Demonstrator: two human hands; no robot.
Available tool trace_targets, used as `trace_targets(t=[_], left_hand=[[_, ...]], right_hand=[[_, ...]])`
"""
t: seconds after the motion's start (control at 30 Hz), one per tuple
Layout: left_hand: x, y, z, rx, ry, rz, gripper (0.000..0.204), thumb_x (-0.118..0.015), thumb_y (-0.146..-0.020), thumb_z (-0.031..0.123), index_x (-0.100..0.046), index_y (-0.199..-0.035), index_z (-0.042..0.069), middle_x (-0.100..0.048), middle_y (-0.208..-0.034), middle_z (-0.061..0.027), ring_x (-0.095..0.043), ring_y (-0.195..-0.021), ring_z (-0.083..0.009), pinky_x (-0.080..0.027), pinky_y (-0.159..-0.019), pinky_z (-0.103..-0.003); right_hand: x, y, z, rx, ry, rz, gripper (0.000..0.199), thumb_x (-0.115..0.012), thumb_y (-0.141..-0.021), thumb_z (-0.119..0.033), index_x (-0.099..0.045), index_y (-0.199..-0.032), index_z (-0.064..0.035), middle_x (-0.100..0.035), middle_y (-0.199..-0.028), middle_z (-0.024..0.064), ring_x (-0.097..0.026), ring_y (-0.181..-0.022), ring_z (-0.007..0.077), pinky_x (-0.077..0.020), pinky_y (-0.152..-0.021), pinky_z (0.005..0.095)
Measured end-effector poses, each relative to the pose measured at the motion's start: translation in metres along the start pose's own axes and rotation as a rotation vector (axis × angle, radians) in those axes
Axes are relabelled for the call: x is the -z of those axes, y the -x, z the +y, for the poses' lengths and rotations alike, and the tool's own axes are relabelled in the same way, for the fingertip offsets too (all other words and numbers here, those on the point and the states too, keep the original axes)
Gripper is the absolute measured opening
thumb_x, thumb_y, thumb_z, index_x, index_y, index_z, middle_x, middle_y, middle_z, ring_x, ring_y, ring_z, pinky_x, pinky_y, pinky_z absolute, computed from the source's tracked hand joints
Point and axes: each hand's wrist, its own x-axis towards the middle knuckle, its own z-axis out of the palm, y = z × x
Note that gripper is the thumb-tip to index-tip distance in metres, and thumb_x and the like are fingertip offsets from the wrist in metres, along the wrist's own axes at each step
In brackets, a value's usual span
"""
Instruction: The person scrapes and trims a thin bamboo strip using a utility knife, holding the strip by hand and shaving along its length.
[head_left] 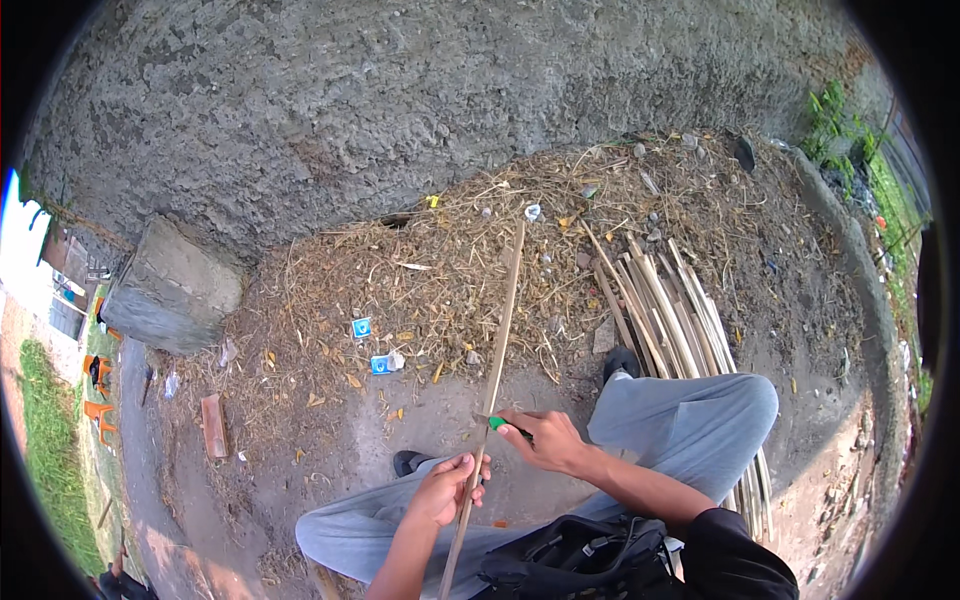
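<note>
A long, narrow strip of split bamboo or wood (503, 330) runs up and away from my lap, its far end over the littered ground. My left hand (447, 489) is closed round its lower part. Just above, my right hand (547, 440) grips a green-handled knife (497, 423), the short blade lying against the strip. My fingers hide most of the knife's handle. Both legs, in grey trousers (690, 430), are bent to either side of the strip. A black bag or strap bundle (580, 555) rests at my waist.
A pile of similar strips (670, 310) lies by my right foot. Ahead rises a rough grey wall (400, 110), with a concrete block (180, 285) at its left. Shavings, blue packets (380, 365) and a brick (214, 425) lie on the ground. Orange chairs (98, 410) stand far left.
</note>
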Motion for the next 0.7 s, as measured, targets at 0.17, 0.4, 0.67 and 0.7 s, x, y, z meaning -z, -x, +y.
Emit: trace_targets(t=[0.17,0.4,0.67,0.7], left_hand=[[-0.007,-0.014,-0.002,0.002,0.100,-0.004,0.029,-0.044,-0.104,0.028,-0.057,-0.109,0.003,-0.052,-0.075,-0.0036,-0.044,-0.051,-0.0103,-0.037,-0.046,-0.025],[-0.019,-0.015,-0.010,-0.070,0.074,0.088,0.031,-0.038,-0.106,0.029,-0.053,-0.095,0.005,-0.038,-0.059,0.0011,-0.029,-0.040,-0.0059,-0.023,-0.035,-0.024],[-0.026,-0.015,-0.025,-0.186,-0.027,0.146,0.033,-0.034,-0.107,0.032,-0.049,-0.092,0.006,-0.036,-0.056,0.0021,-0.029,-0.039,-0.0057,-0.022,-0.034,-0.023],[-0.027,-0.015,-0.026,-0.223,-0.092,0.167,0.034,-0.034,-0.107,0.032,-0.048,-0.091,0.006,-0.035,-0.056,0.0022,-0.030,-0.039,-0.0056,-0.022,-0.034,-0.023]], right_hand=[[0.003,-0.003,0.009,0.008,0.117,-0.025,0.028,-0.059,-0.095,-0.033,-0.068,-0.113,-0.0143,-0.070,-0.077,0.0131,-0.065,-0.061,0.0360,-0.0525,-0.055,0.0459],[0.001,-0.001,0.004,0.092,0.215,-0.044,0.023,-0.063,-0.093,-0.033,-0.069,-0.107,-0.0152,-0.068,-0.070,0.0095,-0.063,-0.052,0.0318,-0.0500,-0.047,0.0417],[-0.003,0.002,0.006,0.175,0.328,0.020,0.023,-0.065,-0.091,-0.035,-0.068,-0.106,-0.0172,-0.065,-0.064,0.0063,-0.061,-0.047,0.0290,-0.0480,-0.042,0.0405],[-0.004,0.002,0.006,0.191,0.351,0.038,0.024,-0.065,-0.091,-0.036,-0.067,-0.106,-0.0174,-0.063,-0.062,0.0057,-0.060,-0.046,0.0285,-0.0472,-0.040,0.0401]])
